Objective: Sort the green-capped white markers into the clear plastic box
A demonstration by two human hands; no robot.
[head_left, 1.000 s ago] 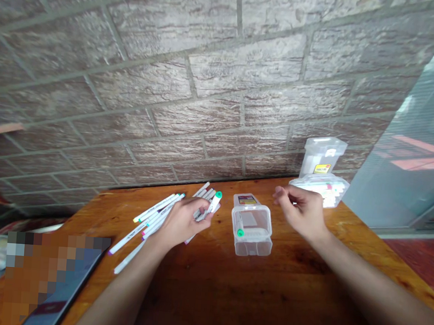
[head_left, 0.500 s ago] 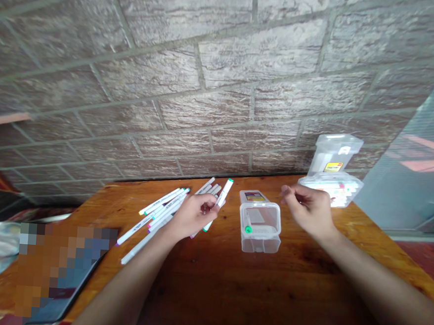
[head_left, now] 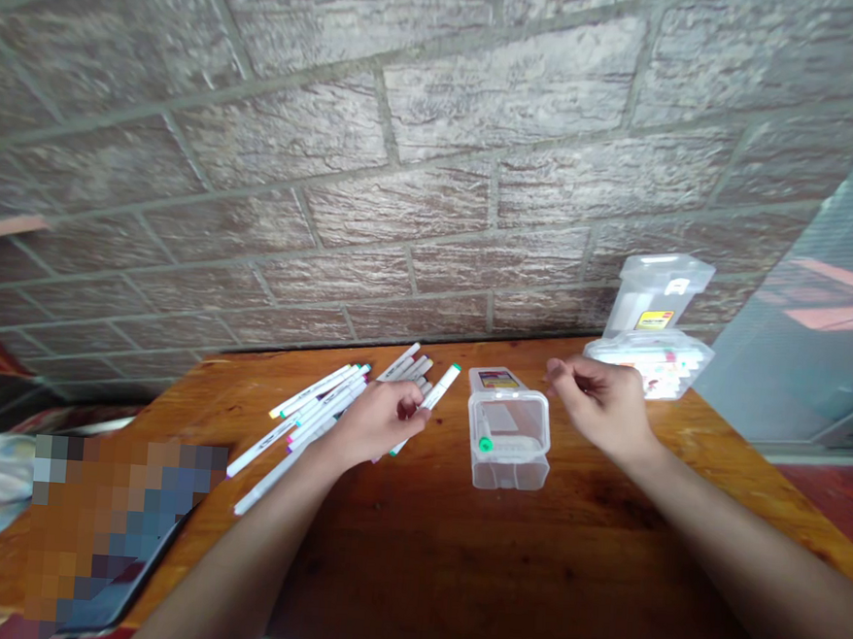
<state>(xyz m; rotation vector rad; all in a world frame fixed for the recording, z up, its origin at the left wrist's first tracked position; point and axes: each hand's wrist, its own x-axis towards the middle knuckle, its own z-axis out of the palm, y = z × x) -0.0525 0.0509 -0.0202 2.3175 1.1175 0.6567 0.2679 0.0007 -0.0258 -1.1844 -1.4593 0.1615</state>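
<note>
White plastic makes up the marker [head_left: 442, 387] with green ends in the left hand [head_left: 372, 418]; it slants across the tips of the thumb and curled fingers, which grasp it near its middle, one end sticking out beyond them and the other pointing back toward the person. How firmly the left hand grips it cannot be told. Around the left hand, a loose pile of markers [head_left: 329, 400] lies on the table [head_left: 410, 562], most of them to its left, a few just past the knuckles, and some partly hidden behind the hand and forearm.

The right hand [head_left: 610, 405] is curled into a loose fist, thumb and forefinger close together; what the folded fingers may cover cannot be seen. Between the two hands, touching neither, lies a clear box [head_left: 509, 473], its open end facing the person. Inside it, on the side nearer the left hand, is a green-capped marker [head_left: 486, 444].

Just beyond the right hand and partly covered by it sits a clear case [head_left: 675, 371] full of white markers. Behind that case, farther from the right hand, stands a tall container [head_left: 651, 301] with a yellow label [head_left: 655, 320], near the grey brick wall [head_left: 434, 213]. Left of the left forearm, a dark tablet [head_left: 120, 585] lies partly blurred out.
</note>
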